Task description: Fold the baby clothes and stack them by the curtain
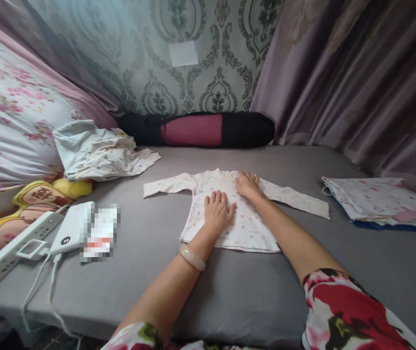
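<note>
A small long-sleeved baby shirt (pixel 229 221), white with a faint pastel print, lies spread on the grey bed cover. Its collar points away from me and both sleeves stretch out sideways. My left hand (pixel 218 211) rests flat on the shirt's middle, fingers extended and thumb apart; a pale bangle (pixel 192 257) circles that wrist. Farther up, my right hand (pixel 247 184) lies palm down at the shoulder near the right sleeve. Its fingers are slightly bent on the cloth, and their tips are hard to make out.
Crumpled light clothes (pixel 100 153) lie at the back left. Folded printed clothes (pixel 383 199) are stacked on the right. A power strip (pixel 14 255), a white power bank (pixel 72 226) with cables and a yellow plush toy (pixel 40 194) sit left. A black-and-pink long bag (pixel 196 130) lies along the wall.
</note>
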Available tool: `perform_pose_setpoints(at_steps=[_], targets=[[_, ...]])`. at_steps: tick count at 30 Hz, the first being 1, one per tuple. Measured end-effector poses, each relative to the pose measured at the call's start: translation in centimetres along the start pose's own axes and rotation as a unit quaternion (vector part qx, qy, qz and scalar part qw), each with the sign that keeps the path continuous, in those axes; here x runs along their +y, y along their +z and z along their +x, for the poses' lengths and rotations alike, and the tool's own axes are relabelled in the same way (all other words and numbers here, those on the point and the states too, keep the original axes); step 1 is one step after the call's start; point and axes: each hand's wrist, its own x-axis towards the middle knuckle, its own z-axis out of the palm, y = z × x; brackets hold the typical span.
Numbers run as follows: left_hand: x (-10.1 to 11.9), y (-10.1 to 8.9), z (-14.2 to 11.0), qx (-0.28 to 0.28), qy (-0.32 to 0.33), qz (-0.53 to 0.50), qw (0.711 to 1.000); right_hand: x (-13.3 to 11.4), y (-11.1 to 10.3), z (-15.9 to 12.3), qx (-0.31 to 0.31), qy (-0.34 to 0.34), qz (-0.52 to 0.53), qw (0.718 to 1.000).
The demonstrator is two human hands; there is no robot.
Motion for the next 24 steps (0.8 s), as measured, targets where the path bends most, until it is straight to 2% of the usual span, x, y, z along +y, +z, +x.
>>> perform_pose_setpoints(at_steps=[3, 9, 14, 18, 20, 24], targets=[[-0.4, -0.5, 0.4, 0.009, -0.004, -0.017, 1.000, 0.0, -0.5, 1.4, 0.023, -0.021, -0.007, 0.999], [-0.8, 0.0, 0.7, 0.039, -0.097, 0.003, 0.995, 0.3, -0.4, 3.4, -0.003, -0.015, -0.027, 1.000], [-0.5, 0.5, 0.7, 0.027, -0.148, 0.018, 0.989, 0.5, -0.4, 3.9, 0.037, -0.003, -0.010, 0.999], [-0.4, 0.5, 0.9, 0.031, -0.161, 0.016, 0.986, -0.3, -0.6, 3.9, 0.045, 0.024, -0.012, 0.999], [-0.5, 0.4, 1.0, 0.027, -0.157, 0.013, 0.987, -1.3, -0.6, 3.9, 0.054, -0.003, -0.021, 0.998], [-1.2, 0.2, 1.2, 0.016, -0.136, -0.001, 0.991, -4.2, -0.3, 4.1, 0.038, -0.139, 0.004, 0.989]])
